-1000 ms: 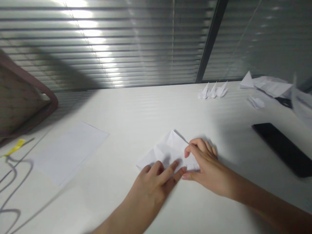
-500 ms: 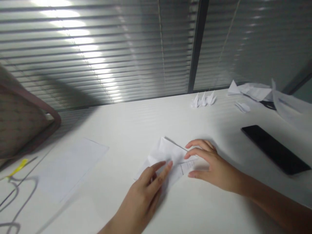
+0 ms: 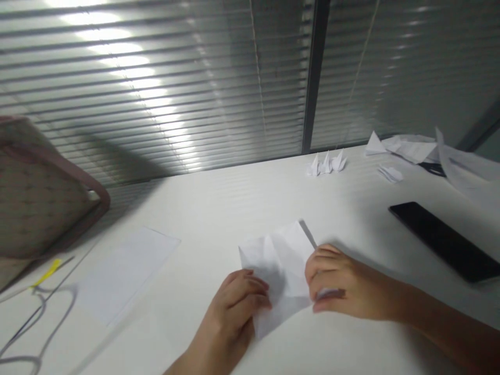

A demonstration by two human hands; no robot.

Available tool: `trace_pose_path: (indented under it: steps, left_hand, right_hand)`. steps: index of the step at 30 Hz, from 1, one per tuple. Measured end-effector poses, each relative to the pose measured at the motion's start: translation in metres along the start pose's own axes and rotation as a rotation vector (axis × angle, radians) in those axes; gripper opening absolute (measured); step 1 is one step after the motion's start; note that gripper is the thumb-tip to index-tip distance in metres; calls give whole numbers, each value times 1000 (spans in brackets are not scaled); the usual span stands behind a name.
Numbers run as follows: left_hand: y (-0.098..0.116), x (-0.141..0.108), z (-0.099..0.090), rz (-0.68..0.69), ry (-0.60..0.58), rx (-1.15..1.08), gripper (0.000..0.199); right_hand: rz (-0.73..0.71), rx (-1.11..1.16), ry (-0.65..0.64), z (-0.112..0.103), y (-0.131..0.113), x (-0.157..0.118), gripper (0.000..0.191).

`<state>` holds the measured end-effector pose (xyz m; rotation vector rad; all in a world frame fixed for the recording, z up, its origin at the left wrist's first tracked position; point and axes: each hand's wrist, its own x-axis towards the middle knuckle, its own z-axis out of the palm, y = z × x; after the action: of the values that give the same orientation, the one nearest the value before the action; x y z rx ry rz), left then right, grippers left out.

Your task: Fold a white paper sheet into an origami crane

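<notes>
A creased white sheet of paper (image 3: 289, 260) lies partly unfolded on the table, its surface bent along several fold lines. My left hand (image 3: 238, 307) holds the sheet at its left edge, fingers curled, thumb on the paper. On the opposite side, my right hand (image 3: 332, 278) pinches the right edge between thumb and bent fingers. Parts of both edges are hidden under the fingers. Three small folded paper figures (image 3: 326, 163) with pointed tips stand farther back, near the blinds.
A black phone (image 3: 445, 239) lies at the right. Behind it are loose papers (image 3: 414, 148) and a small folded paper piece (image 3: 389, 174). On the left are a flat white sheet (image 3: 128, 276), a grey cable (image 3: 58, 323) with a yellow tag (image 3: 47, 273), and a bag (image 3: 42, 203). Blinds (image 3: 219, 94) border the table.
The paper has been opened out and turned, and its printed text no longer shows. My right hand has closed on its right edge; my left fingers have curled onto its left side.
</notes>
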<state>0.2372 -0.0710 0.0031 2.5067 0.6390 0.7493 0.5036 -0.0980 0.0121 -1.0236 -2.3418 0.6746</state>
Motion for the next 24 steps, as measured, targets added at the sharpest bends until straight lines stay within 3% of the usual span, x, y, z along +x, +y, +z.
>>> trace_pose_path:
  steps: [3,9,14,16,19,24]
  left_hand:
    - [-1,2,0,34,-61,-3,40]
    - [-1,13,-12,-72,-284,10,34]
    - [5,13,-16,-126,-246,61,27]
    - [6,11,-11,-133,-231,205,48]
    - [1,10,-7,-117,-306,378,79]
    - [-15,13,-20,-85,-439,439,80]
  right_hand:
    - [13,51,-64,-3,-8,-3,11]
    - [83,96,-78,-1,-4,-7,14]
    - [179,-97,-103,0,2,-10,67]
    - [169,-169,-112,-1,2,-10,71]
    - [171,-246,-79,-3,0,-8,66]
    - [197,-309,-38,-4,-1,-6,59]
